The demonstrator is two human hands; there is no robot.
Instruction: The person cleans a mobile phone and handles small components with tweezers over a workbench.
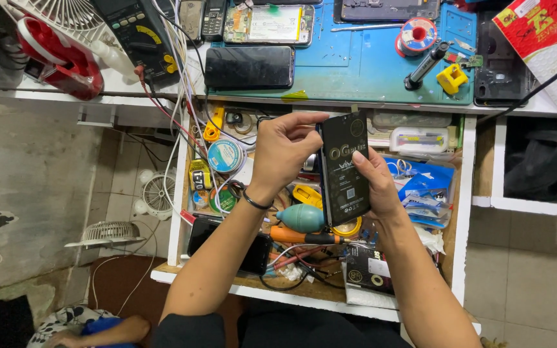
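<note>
I hold a black phone back cover upright over an open drawer. My left hand grips its upper left edge with curled fingers. My right hand supports its right side, thumb pressed on the inner face. The cover shows round camera cut-outs near its top. Below it lie a teal rubber air blower and an orange-handled screwdriver.
The white drawer is crammed with tape rolls, cables, blue packets and a dark phone. Above, a blue work mat carries a black phone, an opened phone, solder spool and multimeter. Small fans sit on the floor at left.
</note>
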